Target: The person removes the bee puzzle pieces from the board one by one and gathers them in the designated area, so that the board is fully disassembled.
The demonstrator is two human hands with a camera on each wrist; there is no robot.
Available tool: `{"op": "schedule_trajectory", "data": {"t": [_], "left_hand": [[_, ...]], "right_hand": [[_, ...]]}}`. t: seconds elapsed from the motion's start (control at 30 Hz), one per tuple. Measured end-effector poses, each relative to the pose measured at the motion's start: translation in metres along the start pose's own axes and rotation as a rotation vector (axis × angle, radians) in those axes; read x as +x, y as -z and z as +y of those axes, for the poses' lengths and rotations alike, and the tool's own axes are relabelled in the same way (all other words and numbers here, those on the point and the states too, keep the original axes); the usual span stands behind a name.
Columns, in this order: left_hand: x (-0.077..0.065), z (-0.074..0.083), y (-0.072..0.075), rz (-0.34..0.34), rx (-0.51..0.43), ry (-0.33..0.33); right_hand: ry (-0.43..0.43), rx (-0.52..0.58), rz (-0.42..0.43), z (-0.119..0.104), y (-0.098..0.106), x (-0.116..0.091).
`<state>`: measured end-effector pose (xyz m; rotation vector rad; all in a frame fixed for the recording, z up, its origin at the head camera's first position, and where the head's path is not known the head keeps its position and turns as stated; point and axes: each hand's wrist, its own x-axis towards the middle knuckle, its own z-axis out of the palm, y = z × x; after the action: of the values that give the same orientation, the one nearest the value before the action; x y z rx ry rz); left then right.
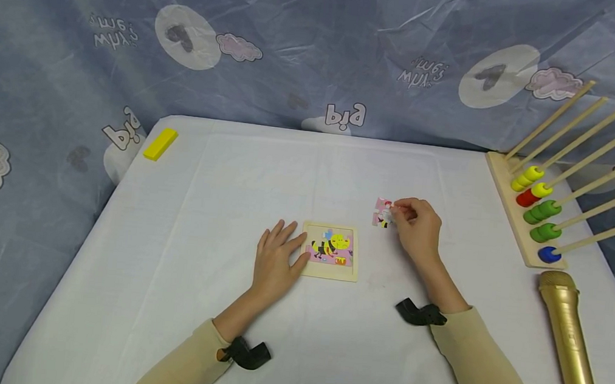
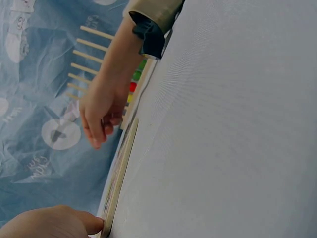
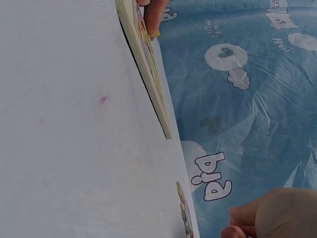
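Observation:
A square wooden puzzle board (image 1: 328, 274) with a bee picture lies flat on the white table. My left hand (image 1: 276, 265) rests beside it with spread fingers, the index finger and thumb over its left edge. In the left wrist view the thumb (image 2: 89, 222) touches the edge of the board (image 2: 121, 173). Right of the board lie several small pink picture puzzle pieces (image 1: 381, 214). My right hand (image 1: 418, 229) is at their right side, thumb and index finger brought together and the other fingers curled. I cannot tell whether a piece is between those fingertips.
A wooden abacus rack (image 1: 521, 220) with upright rods and coloured beads stands at the right. Nearer lies a gold microphone (image 1: 571, 343). A yellow block (image 1: 160, 144) sits at the far left corner. A blue-grey printed curtain (image 1: 298, 51) hangs behind the table.

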<state>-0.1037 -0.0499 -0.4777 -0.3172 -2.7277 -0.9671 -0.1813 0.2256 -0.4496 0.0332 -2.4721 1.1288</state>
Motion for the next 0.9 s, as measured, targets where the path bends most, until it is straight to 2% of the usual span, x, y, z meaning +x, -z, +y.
{"op": "schedule_trajectory", "data": {"t": [0.13,0.33,0.6,0.9], "left_hand": [[0.000,0.000,0.000,0.002,0.000,-0.001],[0.000,0.000,0.001,0.000,0.001,0.001],[0.000,0.000,0.000,0.003,0.001,0.001],[0.001,0.002,0.003,-0.004,0.006,-0.001]], "right_hand": [[0.022,0.029,-0.025,-0.007,0.001,-0.002],[0.046,0.077,-0.147,-0.027,-0.005,-0.012],[0.115,0.069,-0.315,-0.052,-0.020,-0.029],[0.177,0.095,-0.393,-0.074,-0.031,-0.047]]}}
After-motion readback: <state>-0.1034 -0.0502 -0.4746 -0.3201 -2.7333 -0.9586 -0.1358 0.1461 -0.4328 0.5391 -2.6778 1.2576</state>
